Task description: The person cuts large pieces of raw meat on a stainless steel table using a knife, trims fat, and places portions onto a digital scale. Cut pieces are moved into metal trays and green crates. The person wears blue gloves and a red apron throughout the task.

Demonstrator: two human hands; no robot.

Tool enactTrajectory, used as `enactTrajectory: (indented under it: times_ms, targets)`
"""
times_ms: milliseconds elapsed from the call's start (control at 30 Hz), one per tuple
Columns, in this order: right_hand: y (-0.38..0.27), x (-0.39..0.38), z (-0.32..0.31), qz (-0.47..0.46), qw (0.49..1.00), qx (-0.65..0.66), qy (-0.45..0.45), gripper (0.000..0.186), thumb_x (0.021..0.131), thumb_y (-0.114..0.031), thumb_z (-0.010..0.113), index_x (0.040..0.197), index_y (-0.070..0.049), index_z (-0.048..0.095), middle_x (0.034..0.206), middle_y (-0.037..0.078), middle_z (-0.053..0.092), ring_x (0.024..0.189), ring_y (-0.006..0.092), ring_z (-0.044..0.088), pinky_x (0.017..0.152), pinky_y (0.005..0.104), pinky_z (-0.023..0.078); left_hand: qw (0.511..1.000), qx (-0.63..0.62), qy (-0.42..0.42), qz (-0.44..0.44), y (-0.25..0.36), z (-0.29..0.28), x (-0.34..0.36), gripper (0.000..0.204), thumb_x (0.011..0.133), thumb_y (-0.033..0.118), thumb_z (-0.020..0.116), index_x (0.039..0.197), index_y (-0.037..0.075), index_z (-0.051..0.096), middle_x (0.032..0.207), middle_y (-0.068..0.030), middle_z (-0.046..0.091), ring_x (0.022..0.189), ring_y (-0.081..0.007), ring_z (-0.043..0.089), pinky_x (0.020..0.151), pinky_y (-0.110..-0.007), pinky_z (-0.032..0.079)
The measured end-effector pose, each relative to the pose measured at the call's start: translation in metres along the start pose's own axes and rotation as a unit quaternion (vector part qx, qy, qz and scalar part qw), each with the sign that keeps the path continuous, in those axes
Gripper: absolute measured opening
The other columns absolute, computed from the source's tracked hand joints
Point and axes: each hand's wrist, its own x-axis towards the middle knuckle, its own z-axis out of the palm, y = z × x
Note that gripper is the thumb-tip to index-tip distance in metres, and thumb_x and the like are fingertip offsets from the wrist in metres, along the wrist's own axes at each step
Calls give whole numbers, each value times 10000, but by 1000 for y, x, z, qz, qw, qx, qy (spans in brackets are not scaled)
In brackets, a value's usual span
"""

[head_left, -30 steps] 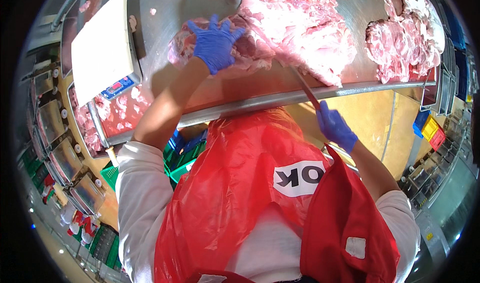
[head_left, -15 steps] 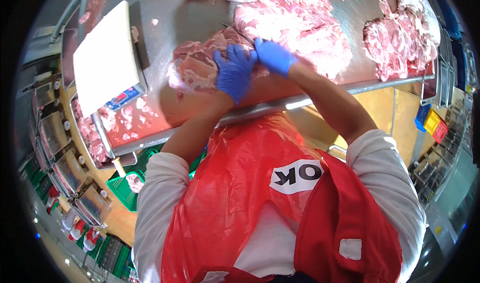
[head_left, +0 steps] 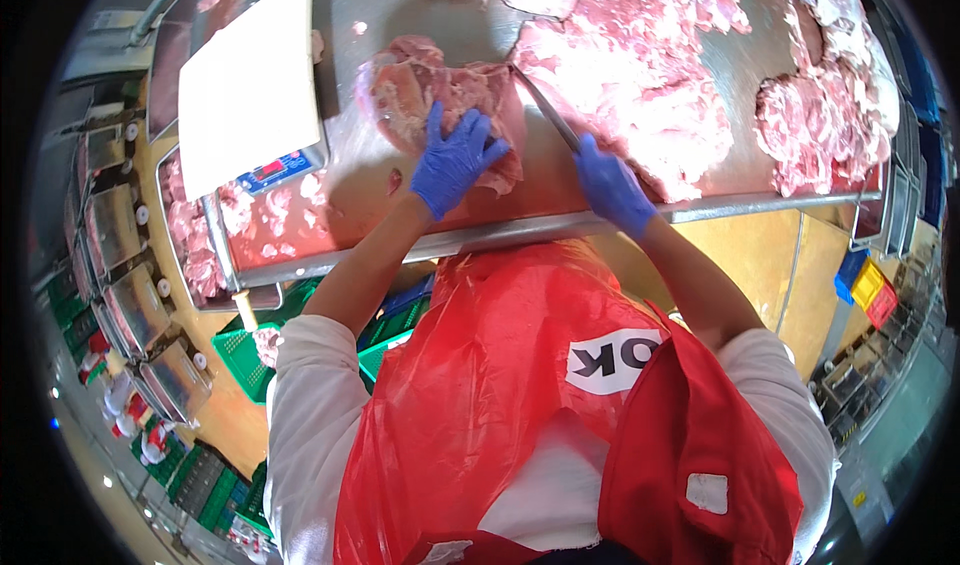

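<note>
Meat piece [head_left: 455, 90]: probably soft, slippery; hold flat-handed, near side.
Lies left of centre on tabletop [head_left: 385, 0]; left hand [head_left: 452, 168] rests on it, fingers wide; right hand [head_left: 612, 185] grips knife [head_left: 546, 113], handle apparently hidden.

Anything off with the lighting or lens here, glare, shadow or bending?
Head view: glare washes out the white board and bleaches much of the large meat slab; head view: a shadow darkens the table beside the board; head view: fisheye bows the front rail and blackens the corners.
</note>
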Motion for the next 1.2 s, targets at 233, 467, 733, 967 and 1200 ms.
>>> enactTrajectory:
  times_ms: [233, 467, 733, 967, 1200]
  targets:
    - [-21, 137, 43, -33, 994, -48, 89, 174, 938, -85, 463, 1061, 34, 489, 885, 347, 635, 833, 502, 652, 704, 551, 538, 999, 23, -13, 42, -11, 8, -16, 295, 886, 208, 553, 1153, 311, 628, 1258, -37, 518, 1310, -241, 464, 1129, -678, 151]
    - [49, -76, -5, 3, 987, -40, -156, 162, 977, -148, 492, 1072, -37, 424, 764, 278, 631, 719, 510, 599, 613, 601, 439, 991, 8, -41, 124, -44, -19, -63, 298, 875, 196, 584, 1168, 237, 609, 1289, -45, 516, 1331, -239, 453, 1141, -612, 246]
    - [0, 28, 10, -82, 977, 197, -2, 257, 999, -240, 544, 1052, 12, 548, 793, 88, 611, 710, 199, 580, 624, 363, 441, 741, -496, 234, -387, -55, 29, -94, 1059, 681, 172, 893, 1477, -91, 247, 1472, -250, 385, 1327, -344, 467, 1079, -404, 426]
    - [-70, 242, 15, -1, 784, 600, -158, 281, 980, -242, 590, 1115, -2, 644, 1005, 40, 658, 887, 154, 602, 834, 293, 500, 837, -399, 244, -284, -89, 26, -81, 990, 649, 279, 911, 1462, 31, 404, 1357, -207, 554, 1266, -306, 541, 1075, -399, 431]
    - [-76, 179, -13, 78, 818, 548, -156, 354, 963, -175, 624, 1271, -3, 587, 953, 5, 613, 934, 139, 593, 844, 276, 490, 707, -441, 228, -503, -20, 33, -145, 1070, 640, 301, 903, 1499, 20, 330, 1451, -246, 428, 1377, -387, 391, 1144, -452, 334]
